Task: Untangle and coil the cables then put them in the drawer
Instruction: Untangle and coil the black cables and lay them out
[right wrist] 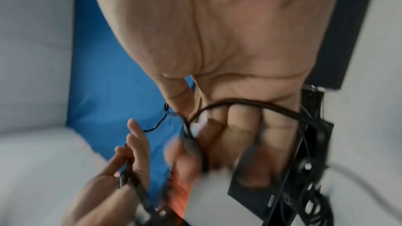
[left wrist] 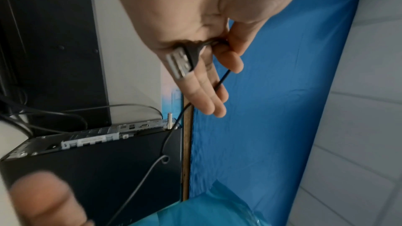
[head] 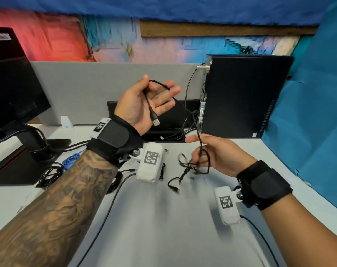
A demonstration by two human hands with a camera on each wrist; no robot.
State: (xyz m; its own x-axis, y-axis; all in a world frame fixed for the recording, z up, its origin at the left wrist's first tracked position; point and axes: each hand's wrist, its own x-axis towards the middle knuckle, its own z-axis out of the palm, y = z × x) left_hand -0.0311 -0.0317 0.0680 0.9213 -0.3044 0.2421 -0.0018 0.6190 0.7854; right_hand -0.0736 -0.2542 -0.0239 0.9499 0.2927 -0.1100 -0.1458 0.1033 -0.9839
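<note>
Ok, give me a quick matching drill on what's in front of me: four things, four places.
Things:
1. silver USB plug
2. tangled black cable bundle
3. blue coiled cable
4. black upright computer case

Places:
A. lying on the desk at far left
B. standing at the desk's back right
C. hanging below the left hand palm
D. in the right hand grip

Pairs: 1-C, 2-D, 3-A, 4-B

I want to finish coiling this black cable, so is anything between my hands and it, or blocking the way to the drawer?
Nothing separates them: the left hand and right hand both already hold the black cable. No drawer shows in any view, so that path cannot be judged.
</note>
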